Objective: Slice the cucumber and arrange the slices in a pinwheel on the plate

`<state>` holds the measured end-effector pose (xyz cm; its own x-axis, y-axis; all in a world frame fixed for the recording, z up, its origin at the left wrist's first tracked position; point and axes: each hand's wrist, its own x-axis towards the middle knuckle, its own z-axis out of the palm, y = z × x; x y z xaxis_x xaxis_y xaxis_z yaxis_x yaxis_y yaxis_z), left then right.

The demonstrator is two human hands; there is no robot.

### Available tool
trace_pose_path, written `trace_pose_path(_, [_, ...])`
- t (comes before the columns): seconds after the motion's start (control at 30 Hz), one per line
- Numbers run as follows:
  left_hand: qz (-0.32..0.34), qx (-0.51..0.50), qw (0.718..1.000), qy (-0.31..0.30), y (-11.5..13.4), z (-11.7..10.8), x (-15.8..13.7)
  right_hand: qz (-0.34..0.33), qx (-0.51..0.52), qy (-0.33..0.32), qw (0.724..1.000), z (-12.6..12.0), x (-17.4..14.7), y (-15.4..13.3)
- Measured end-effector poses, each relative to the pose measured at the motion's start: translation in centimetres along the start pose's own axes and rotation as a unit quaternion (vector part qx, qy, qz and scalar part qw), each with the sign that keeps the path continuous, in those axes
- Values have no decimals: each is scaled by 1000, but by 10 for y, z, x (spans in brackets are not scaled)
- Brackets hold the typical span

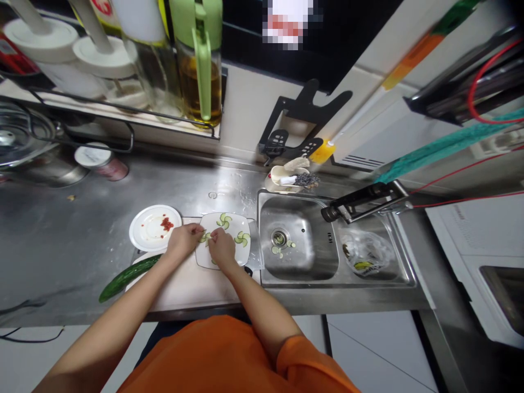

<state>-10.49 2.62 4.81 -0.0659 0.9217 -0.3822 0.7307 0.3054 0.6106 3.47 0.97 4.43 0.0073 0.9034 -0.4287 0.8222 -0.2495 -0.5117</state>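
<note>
A white square plate point(229, 252) carries thin cucumber slices point(224, 221) fanned into small pinwheels. My left hand point(186, 237) reaches over its left edge, thumb and fingertips pinched together. My right hand point(222, 251) is closed too, its fingertips close to the left ones above a pinwheel at the plate's left side. Whatever the fingertips pinch is too small to make out. Left of the hands lies a white round plate point(141, 229) with small red pieces point(166, 224). A whole cucumber point(126, 279) rests partly on the pale cutting board point(188, 289), beside my left forearm.
To the right is a steel sink point(313, 262) with cucumber slices near its drain. A clear plastic bag point(370, 251) lies beyond the faucet point(360, 202). A knife point(256, 245) lies beside the square plate. A rack with an oil bottle point(200, 71) hangs at the back left.
</note>
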Motion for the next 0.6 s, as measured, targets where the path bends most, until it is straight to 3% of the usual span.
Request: trace_pose_path(0.6, [43, 135, 990, -6, 4, 5, 2, -20, -47, -9, 999, 4, 1, -3])
